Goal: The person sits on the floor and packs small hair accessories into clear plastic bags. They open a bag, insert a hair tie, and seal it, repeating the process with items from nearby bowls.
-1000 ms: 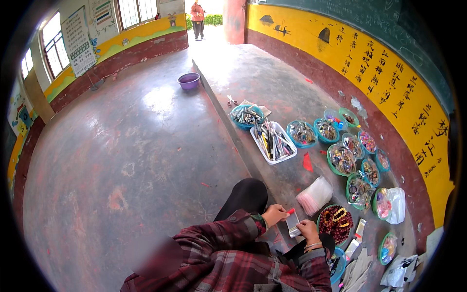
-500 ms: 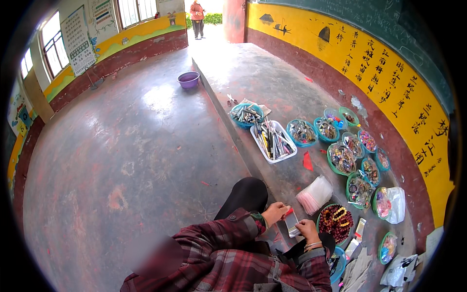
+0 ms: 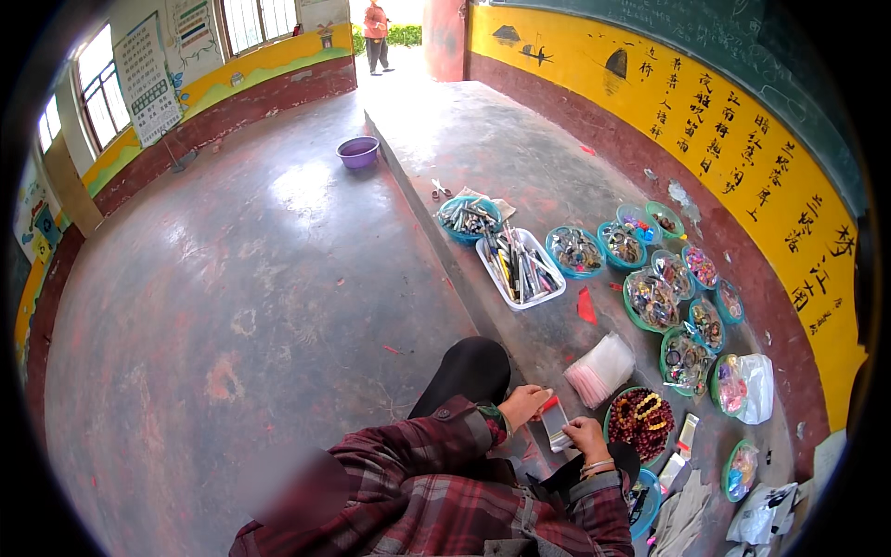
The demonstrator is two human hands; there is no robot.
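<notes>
Both hands are on a small, flat, clear packet with a red end [image 3: 556, 424], held low in front of my knees. My left hand [image 3: 524, 406] pinches it near the red end. At the opposite, whitish end, the fingers of my right hand [image 3: 587, 436] are closed on the edge. What lies inside the packet is too small to make out. Just beyond my hands is a stack of clear plastic bags with pinkish ends [image 3: 601, 369]. Close to my right hand, a green basket holds dark red bead strings [image 3: 639, 429] with a yellow one among them.
A white tray of pens [image 3: 522, 269] and several baskets of wrapped trinkets [image 3: 652, 299] cover the raised platform ahead and right. Scissors [image 3: 441, 189] lie near its edge. A purple basin [image 3: 358, 151] stands on the lower floor. One person [image 3: 376, 35] is at the doorway.
</notes>
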